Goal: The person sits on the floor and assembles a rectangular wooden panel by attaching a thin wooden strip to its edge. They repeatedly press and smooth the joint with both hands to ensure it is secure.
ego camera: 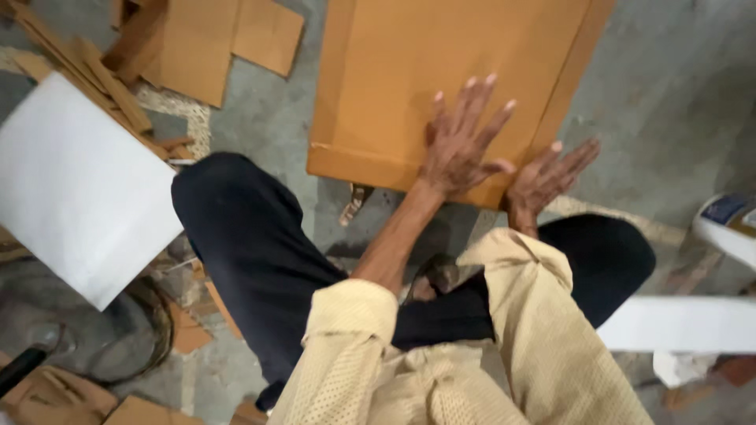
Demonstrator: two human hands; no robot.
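Both hands are lying flat with fingers spread, gripping nothing. The left hand [461, 145] is pressing palm-down on a large flat brown cardboard folder [409, 71] lying on the grey concrete floor [661, 86], in front of the person's knees. The right hand [547, 177] is resting at the folder's near right corner, fingers pointing away. Dark trousers [252, 236] and cream perforated sleeves [543, 330] are filling the foreground. A white rectangular sheet [75, 189] is lying to the left, near loose brown cardboard offcuts [197, 47].
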